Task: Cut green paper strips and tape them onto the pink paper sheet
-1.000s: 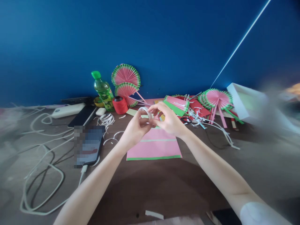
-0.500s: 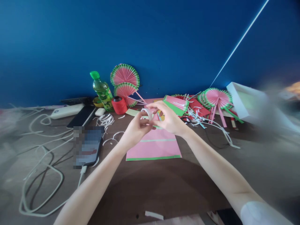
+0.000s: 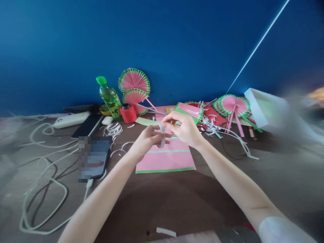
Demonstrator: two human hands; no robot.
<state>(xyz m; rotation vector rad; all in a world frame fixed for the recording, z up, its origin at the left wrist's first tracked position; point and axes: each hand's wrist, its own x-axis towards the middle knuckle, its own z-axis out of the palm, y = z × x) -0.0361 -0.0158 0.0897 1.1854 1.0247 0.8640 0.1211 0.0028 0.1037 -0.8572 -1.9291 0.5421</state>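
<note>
My left hand [image 3: 146, 140] grips a roll of white tape [image 3: 162, 137], which stands on edge between its thumb and fingers. At the roll's upper rim, my right hand [image 3: 186, 130] pinches thumb and forefinger together, seemingly on the tape's end. Both hands are raised over a pink paper sheet [image 3: 165, 161], which has a green strip along its near edge and pale strips across it. Behind the right hand is a folded pink and green paper piece [image 3: 191, 110]. The fingers partly cover the sheet's far part.
A red thread spool [image 3: 128, 114], a green-capped bottle [image 3: 109, 98] and round paper fans [image 3: 134, 81] stand left along the blue wall. More fans [image 3: 233, 105], paper scraps [image 3: 215, 126] and a white box [image 3: 265, 109] lie right. A phone [image 3: 97, 157] and cables [image 3: 45, 182] occupy the left.
The tape roll has turned and dropped slightly in my left hand, now showing edge-on. My right hand has moved from around the roll to a pinch at its top rim.
</note>
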